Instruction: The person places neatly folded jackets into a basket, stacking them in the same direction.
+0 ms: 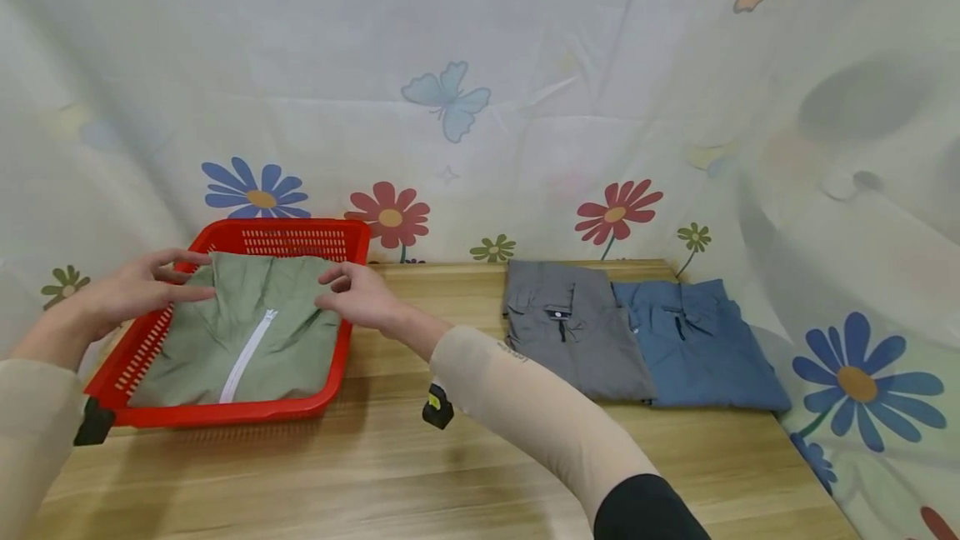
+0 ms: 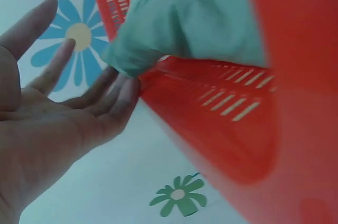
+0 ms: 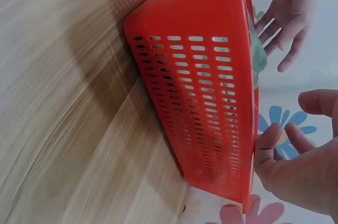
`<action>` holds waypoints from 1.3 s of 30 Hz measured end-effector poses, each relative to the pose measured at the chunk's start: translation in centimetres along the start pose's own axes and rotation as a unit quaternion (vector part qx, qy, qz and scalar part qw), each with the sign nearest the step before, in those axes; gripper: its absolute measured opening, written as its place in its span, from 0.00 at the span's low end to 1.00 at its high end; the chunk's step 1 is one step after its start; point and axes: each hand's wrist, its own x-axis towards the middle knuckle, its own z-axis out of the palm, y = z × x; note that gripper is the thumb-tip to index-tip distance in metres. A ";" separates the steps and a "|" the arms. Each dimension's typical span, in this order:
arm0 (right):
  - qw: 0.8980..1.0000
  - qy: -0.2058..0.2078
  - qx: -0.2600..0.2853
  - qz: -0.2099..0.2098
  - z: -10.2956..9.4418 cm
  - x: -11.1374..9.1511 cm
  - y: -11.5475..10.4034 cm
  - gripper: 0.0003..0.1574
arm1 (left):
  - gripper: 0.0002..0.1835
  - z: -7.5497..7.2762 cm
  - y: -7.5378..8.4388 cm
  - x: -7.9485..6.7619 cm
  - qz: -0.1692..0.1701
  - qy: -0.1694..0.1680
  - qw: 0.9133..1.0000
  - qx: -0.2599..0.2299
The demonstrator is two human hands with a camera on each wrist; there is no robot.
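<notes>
A folded sage-green garment (image 1: 300,357) with a white zipper (image 1: 249,355) lies in a red plastic basket (image 1: 217,415). My left hand (image 1: 138,290) is at the garment's far left corner, its thumb and fingers spread apart. In the left wrist view, some fingertips of that hand (image 2: 68,113) meet the edge of the green cloth (image 2: 200,28). Over the basket's right rim, my right hand (image 1: 358,297) is beside the garment's far right corner with loosely bent fingers. The right wrist view shows this hand (image 3: 301,166) against the rim, with no cloth visible between its fingers.
A folded grey garment (image 1: 577,348) lies right of centre on the wooden table (image 1: 390,457). Next to it, partly under its edge, is a folded blue garment (image 1: 712,357). A flower-printed curtain (image 1: 540,148) hangs behind the table and along its right side.
</notes>
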 end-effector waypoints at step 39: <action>0.987 -0.020 -0.142 -0.067 -6.6 -5.6 6.9 0.13 | 0.30 5.3 8.9 -1.2 0.094 0.034 0.993 0.063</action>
